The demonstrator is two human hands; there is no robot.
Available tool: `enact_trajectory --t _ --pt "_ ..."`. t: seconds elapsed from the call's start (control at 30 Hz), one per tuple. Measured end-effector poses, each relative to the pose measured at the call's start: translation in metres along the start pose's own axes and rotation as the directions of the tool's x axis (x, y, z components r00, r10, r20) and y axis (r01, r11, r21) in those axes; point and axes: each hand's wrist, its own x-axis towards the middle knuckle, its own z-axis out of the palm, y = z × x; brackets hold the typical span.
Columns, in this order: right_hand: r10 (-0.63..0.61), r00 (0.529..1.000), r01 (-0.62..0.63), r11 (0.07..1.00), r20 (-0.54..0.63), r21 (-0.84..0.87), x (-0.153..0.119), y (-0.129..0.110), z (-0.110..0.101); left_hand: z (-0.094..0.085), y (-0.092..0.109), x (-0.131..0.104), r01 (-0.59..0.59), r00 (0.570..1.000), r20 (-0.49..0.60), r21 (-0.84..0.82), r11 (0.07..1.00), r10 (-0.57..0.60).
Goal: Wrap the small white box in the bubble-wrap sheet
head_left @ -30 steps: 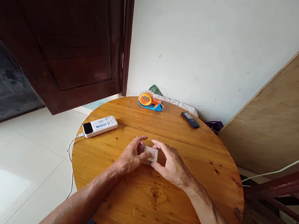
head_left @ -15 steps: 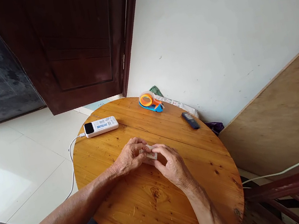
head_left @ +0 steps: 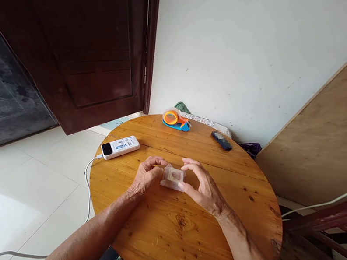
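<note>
At nine o'clock of one flat, rectangular, translucent-white packet point(head_left: 175, 176), one bare left hand point(head_left: 149, 175) sits curled, grip unclear; at four, one bare right hand point(head_left: 206, 190) has fingers wide.

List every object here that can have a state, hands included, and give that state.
Left hand: fingers curled at the packet's left end; grip unclear
Right hand: thumb and fingers apart, around the packet's right end
Translucent-wrapped packet: on the table between the hands
White power bank: lying flat, screen dark, cable plugged in
Tape dispenser: loaded with a roll
Dark red door: open
</note>
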Motion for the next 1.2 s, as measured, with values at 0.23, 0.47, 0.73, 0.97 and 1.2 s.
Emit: enact_trajectory --t 0.23,0.47,0.73,0.97,1.2 --pt "0.133 0.979 -0.106 0.98 -0.157 0.169 0.003 0.005 -0.009 -0.004 -0.004 0.011 0.101 0.977 -0.167 -0.198 0.975 -0.135" --pt "0.057 0.998 -0.058 0.991 0.009 0.123 0.003 -0.002 -0.003 -0.002 0.003 0.003 0.089 0.994 -0.06 -0.05 0.995 -0.092" --pt "0.019 1.0 -0.019 0.999 -0.007 0.045 0.003 -0.004 0.0 0.003 0.002 -0.004 -0.074 0.983 0.184 0.424 0.902 -0.005" --pt "-0.012 0.999 0.012 1.0 -0.036 0.001 0.002 -0.004 0.003 0.003 -0.001 -0.005 -0.089 0.973 0.232 0.423 0.901 -0.013" --pt "-0.062 0.996 0.057 0.997 -0.071 -0.06 0.001 -0.001 0.011 0.005 0.003 -0.008 -0.096 0.963 0.271 0.37 0.924 -0.008"
